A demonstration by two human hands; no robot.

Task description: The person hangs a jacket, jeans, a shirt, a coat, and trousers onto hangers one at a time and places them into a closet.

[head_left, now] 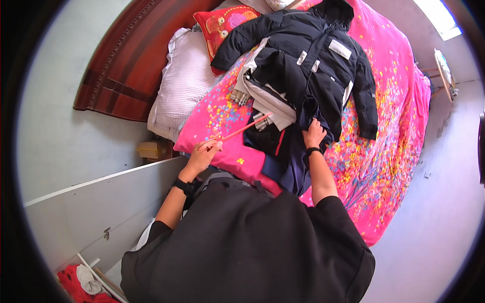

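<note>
My left hand point(202, 155) is closed around one end of a thin red clothes hanger point(242, 130), seen nearly edge-on. Its far end points right, over the folded clothes. My right hand point(314, 135) grips a dark navy garment point(295, 159) by its upper part; the cloth hangs down toward my body. What kind of garment it is, I cannot tell. Just beyond both hands a black hooded padded jacket point(323, 65) with white patches lies spread on the bed. Partly under it are white cloth point(275, 108) and a checked garment point(241, 97).
The bed has a bright pink flowered cover point(389, 60). A pale pillow point(184, 81) and a red patterned cushion point(225, 28) rest by the dark wooden headboard point(121, 60). A white panel point(101, 202) stands at my left, with a small yellow box point(150, 150) behind it.
</note>
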